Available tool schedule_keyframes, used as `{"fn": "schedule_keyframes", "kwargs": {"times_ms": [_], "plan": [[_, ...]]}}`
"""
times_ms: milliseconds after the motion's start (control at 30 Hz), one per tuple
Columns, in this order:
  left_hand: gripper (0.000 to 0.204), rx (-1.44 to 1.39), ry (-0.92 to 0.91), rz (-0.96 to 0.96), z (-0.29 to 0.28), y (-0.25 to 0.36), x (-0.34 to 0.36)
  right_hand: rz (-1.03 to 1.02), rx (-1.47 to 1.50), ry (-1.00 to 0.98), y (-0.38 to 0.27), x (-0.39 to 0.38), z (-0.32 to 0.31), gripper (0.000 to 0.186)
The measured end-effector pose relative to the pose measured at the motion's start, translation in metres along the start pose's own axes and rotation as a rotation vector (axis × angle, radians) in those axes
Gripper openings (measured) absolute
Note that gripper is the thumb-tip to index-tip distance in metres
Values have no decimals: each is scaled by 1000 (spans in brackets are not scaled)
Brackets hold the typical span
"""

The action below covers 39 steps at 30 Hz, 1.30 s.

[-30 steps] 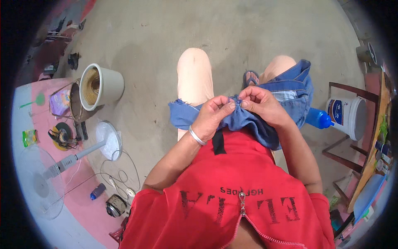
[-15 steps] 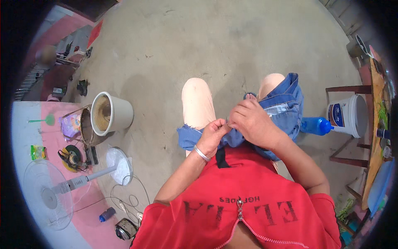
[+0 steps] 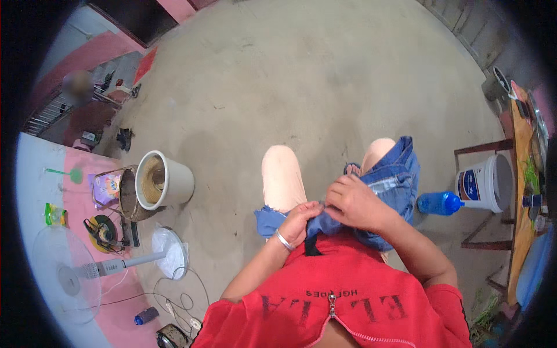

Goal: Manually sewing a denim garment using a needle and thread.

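A blue denim garment (image 3: pixel 399 169) with frayed edges lies bunched across my lap, over both thighs in pale trousers. My left hand (image 3: pixel 297 225), a silver bangle on its wrist, is closed in a pinch on the denim between my knees. Just to its right, my right hand (image 3: pixel 351 203) bends over the cloth with curled fingers near the left thumb. Whatever sits between those right fingertips is hidden or too small to name. A black strip (image 3: pixel 312 246) hangs below the left hand, against my red top.
At left stand a white bucket (image 3: pixel 184 184) with a straw hat in it, a basket (image 3: pixel 129 200) and a fan (image 3: pixel 107 268) with trailing cord. On the right are a blue bottle (image 3: pixel 439 203), a white pail (image 3: pixel 493 184) and a wooden table (image 3: pixel 518 238).
The whole scene sits lower in the picture, as the view has tilted up. Both hands stay close together at the denim, the right fingers slightly shifted.
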<state>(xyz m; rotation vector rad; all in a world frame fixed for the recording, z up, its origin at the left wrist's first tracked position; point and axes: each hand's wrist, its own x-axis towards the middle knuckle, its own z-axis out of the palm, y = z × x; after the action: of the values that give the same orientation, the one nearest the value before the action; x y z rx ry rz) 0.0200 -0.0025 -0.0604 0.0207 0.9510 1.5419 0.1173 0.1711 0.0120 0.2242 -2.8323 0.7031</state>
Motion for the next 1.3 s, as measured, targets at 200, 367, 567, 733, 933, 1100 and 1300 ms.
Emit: {"fn": "schedule_keyframes", "kwargs": {"times_ms": [200,367,567,733,933,1100,1300], "plan": [[18,-18,-76,-71,-5,-3,2,-57,-102,-14,-1,4,6,15],[26,275,174,32,-1,-14,5,-246,-11,109,-23,23,20,12],[43,214,184,80,12,3,-11,8,350,188,-31,38,28,9],[29,390,-91,181,3,32,-15,639,1392,408,-27,31,2,19],[10,617,144,287,15,27,-14,705,1237,637,-20,-10,-41,20],[12,664,160,248,6,19,-14,629,1148,869,-13,-44,-66,17],[18,704,142,227,3,16,-13,546,1063,998,1,-61,-86,16]]}}
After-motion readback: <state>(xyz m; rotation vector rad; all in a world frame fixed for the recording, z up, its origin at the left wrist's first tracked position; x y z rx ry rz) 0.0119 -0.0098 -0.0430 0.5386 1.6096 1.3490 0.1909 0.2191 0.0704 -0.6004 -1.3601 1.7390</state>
